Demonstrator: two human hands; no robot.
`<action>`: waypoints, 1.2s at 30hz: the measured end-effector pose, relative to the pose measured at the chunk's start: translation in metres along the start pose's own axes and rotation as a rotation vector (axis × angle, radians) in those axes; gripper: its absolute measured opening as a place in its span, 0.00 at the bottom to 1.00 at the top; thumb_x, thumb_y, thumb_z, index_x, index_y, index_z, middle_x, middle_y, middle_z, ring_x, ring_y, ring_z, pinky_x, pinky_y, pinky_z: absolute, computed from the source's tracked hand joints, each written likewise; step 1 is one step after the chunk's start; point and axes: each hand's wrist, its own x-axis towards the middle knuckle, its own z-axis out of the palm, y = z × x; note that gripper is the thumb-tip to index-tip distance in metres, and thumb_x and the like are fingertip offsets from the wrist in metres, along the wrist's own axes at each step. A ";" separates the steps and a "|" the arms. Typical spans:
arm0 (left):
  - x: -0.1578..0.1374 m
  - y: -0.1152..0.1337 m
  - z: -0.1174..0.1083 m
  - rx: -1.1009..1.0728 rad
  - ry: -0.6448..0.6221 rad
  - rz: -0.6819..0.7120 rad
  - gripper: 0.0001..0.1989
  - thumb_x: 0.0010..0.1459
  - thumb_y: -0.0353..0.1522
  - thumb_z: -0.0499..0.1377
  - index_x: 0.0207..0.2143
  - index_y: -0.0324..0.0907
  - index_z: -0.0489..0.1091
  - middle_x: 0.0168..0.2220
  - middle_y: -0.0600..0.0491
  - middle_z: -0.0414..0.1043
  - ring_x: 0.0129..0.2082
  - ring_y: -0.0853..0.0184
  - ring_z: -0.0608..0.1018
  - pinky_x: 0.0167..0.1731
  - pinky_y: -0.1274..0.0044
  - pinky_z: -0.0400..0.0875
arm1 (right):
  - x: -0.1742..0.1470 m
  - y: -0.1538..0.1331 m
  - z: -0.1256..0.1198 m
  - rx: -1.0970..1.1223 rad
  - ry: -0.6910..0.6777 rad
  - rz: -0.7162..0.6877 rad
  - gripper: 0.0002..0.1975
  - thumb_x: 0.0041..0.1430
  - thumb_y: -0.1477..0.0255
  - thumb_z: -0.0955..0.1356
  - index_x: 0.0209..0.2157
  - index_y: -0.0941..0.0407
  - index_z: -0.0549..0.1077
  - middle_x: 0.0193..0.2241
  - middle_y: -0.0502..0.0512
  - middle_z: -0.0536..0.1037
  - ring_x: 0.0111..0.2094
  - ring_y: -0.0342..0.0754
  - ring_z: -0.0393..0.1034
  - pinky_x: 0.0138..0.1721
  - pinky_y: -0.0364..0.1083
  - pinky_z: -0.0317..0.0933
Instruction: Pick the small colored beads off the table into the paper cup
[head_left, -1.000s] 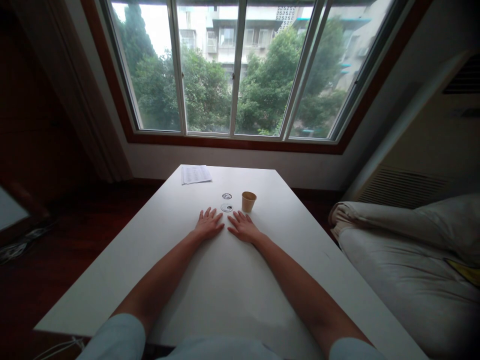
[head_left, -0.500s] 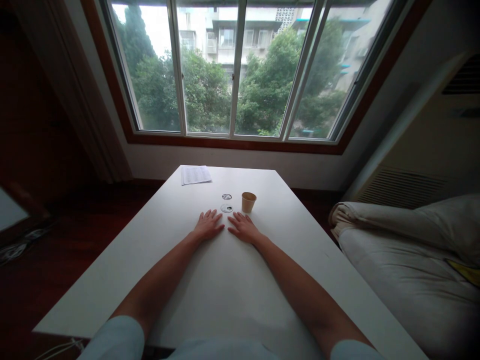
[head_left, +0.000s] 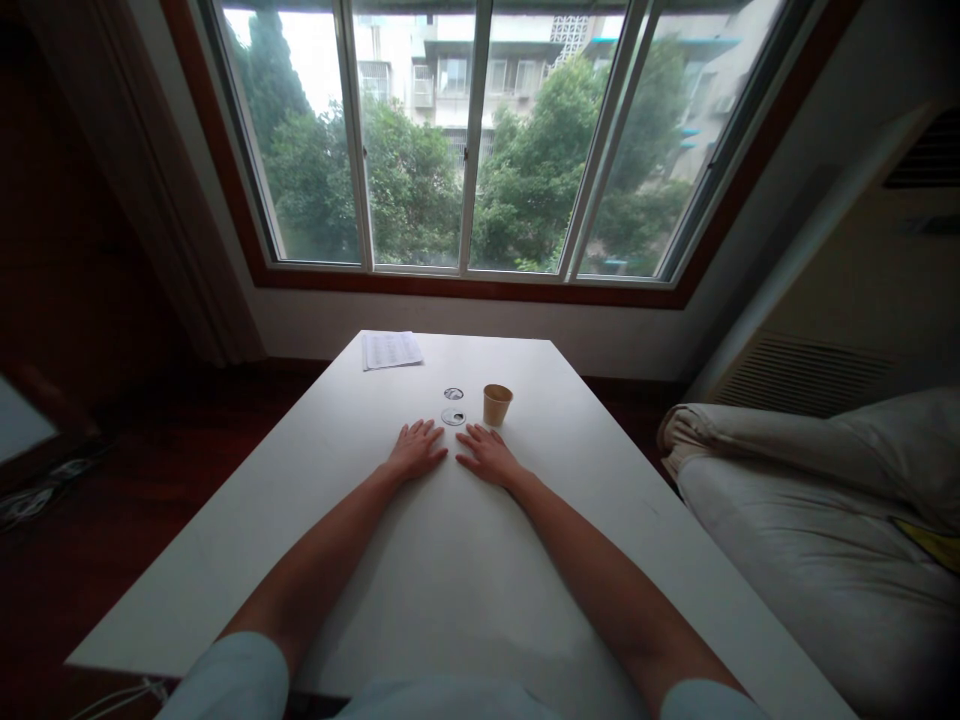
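Observation:
My left hand (head_left: 417, 450) lies palm down on the white table (head_left: 465, 580), its fingers apart and nothing in it. Beside it, a small gap away, my right hand (head_left: 487, 455) rests flat in the same way, fingers spread. Just beyond the right fingertips a brown paper cup (head_left: 497, 404) stands upright, its mouth facing up. Past the gap between the hands are two small round pieces with dark markings, a nearer one (head_left: 453, 417) and a farther one (head_left: 453, 394); what they are I cannot make out.
Printed paper sheets (head_left: 391, 350) lie at the table's far left corner. A padded seat or bed with pale covers (head_left: 810, 520) stands to the right. Cables (head_left: 45, 495) lie on the dark floor at left. A wide window (head_left: 465, 150) is beyond the table.

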 end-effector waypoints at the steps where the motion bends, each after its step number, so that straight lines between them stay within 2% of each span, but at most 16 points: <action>1: 0.000 0.000 0.000 0.001 0.001 -0.001 0.31 0.65 0.52 0.49 0.67 0.52 0.58 0.71 0.48 0.50 0.71 0.52 0.52 0.68 0.55 0.44 | 0.000 0.000 0.000 -0.007 -0.006 0.003 0.32 0.67 0.51 0.62 0.67 0.49 0.61 0.70 0.59 0.54 0.70 0.60 0.46 0.68 0.61 0.41; 12: 0.000 -0.001 0.002 -0.038 0.047 0.007 0.30 0.64 0.50 0.52 0.65 0.51 0.61 0.70 0.48 0.54 0.70 0.50 0.55 0.67 0.54 0.46 | -0.001 0.000 0.000 -0.007 0.026 -0.007 0.30 0.67 0.53 0.63 0.66 0.49 0.63 0.68 0.60 0.57 0.69 0.61 0.48 0.67 0.61 0.43; 15: -0.001 0.002 -0.004 -0.058 0.102 0.034 0.27 0.63 0.47 0.55 0.62 0.49 0.66 0.67 0.46 0.60 0.67 0.51 0.60 0.65 0.57 0.51 | 0.000 0.002 0.002 0.016 0.078 -0.027 0.29 0.65 0.55 0.66 0.64 0.50 0.66 0.67 0.62 0.60 0.68 0.61 0.51 0.66 0.62 0.46; 17: -0.002 0.005 -0.011 -0.077 0.151 0.078 0.20 0.64 0.43 0.55 0.55 0.47 0.72 0.60 0.46 0.69 0.60 0.56 0.68 0.60 0.65 0.59 | 0.000 0.004 0.002 0.050 0.136 -0.053 0.26 0.64 0.57 0.68 0.61 0.50 0.70 0.64 0.61 0.65 0.66 0.60 0.57 0.65 0.61 0.51; 19: -0.002 0.008 -0.017 -0.089 0.178 0.072 0.16 0.66 0.40 0.51 0.42 0.45 0.76 0.47 0.47 0.77 0.48 0.61 0.75 0.48 0.71 0.65 | 0.000 0.004 0.001 0.103 0.201 -0.073 0.20 0.64 0.61 0.68 0.55 0.51 0.75 0.59 0.60 0.71 0.61 0.58 0.64 0.62 0.57 0.57; 21: -0.002 0.012 -0.022 -0.067 0.209 0.019 0.18 0.67 0.40 0.49 0.34 0.44 0.75 0.37 0.48 0.77 0.37 0.63 0.76 0.39 0.73 0.64 | 0.000 0.003 -0.003 0.162 0.259 -0.072 0.13 0.66 0.65 0.66 0.48 0.50 0.78 0.52 0.57 0.77 0.53 0.54 0.71 0.57 0.54 0.63; 23: -0.002 0.015 -0.025 -0.051 0.231 -0.005 0.19 0.67 0.41 0.49 0.30 0.44 0.74 0.32 0.50 0.76 0.32 0.64 0.74 0.33 0.73 0.59 | -0.002 0.001 -0.010 0.208 0.343 -0.055 0.11 0.67 0.67 0.64 0.45 0.50 0.78 0.46 0.55 0.79 0.49 0.52 0.73 0.53 0.53 0.66; 25: -0.003 0.017 -0.025 -0.054 0.230 -0.013 0.19 0.66 0.41 0.49 0.28 0.44 0.72 0.30 0.51 0.75 0.30 0.65 0.72 0.31 0.73 0.55 | -0.003 -0.003 -0.018 0.222 0.504 -0.030 0.12 0.68 0.68 0.63 0.47 0.51 0.77 0.49 0.56 0.77 0.51 0.53 0.71 0.54 0.54 0.66; 27: -0.003 0.016 -0.024 -0.072 0.215 -0.031 0.20 0.66 0.42 0.49 0.26 0.44 0.72 0.28 0.51 0.74 0.28 0.65 0.71 0.30 0.73 0.52 | -0.005 -0.006 -0.026 0.197 0.695 0.024 0.16 0.68 0.67 0.63 0.53 0.52 0.73 0.55 0.59 0.72 0.57 0.55 0.66 0.59 0.56 0.62; 29: -0.003 0.015 -0.023 -0.093 0.200 -0.050 0.20 0.66 0.42 0.49 0.26 0.44 0.71 0.27 0.51 0.73 0.27 0.65 0.70 0.29 0.73 0.50 | -0.005 -0.006 -0.033 0.144 0.818 0.071 0.19 0.68 0.66 0.62 0.58 0.53 0.69 0.60 0.62 0.66 0.62 0.57 0.59 0.62 0.60 0.59; 32: -0.002 0.013 -0.021 -0.117 0.185 -0.057 0.20 0.65 0.42 0.50 0.25 0.44 0.71 0.26 0.51 0.72 0.27 0.66 0.69 0.29 0.74 0.48 | -0.004 0.001 -0.034 0.082 0.887 0.146 0.23 0.67 0.66 0.62 0.62 0.53 0.62 0.65 0.63 0.57 0.66 0.60 0.52 0.63 0.64 0.55; 36: -0.002 0.012 -0.021 -0.132 0.187 -0.024 0.19 0.65 0.42 0.49 0.26 0.44 0.71 0.27 0.52 0.72 0.27 0.66 0.68 0.30 0.74 0.49 | 0.002 0.017 -0.024 0.058 0.850 0.209 0.27 0.66 0.64 0.62 0.64 0.52 0.58 0.68 0.63 0.51 0.67 0.62 0.49 0.62 0.65 0.57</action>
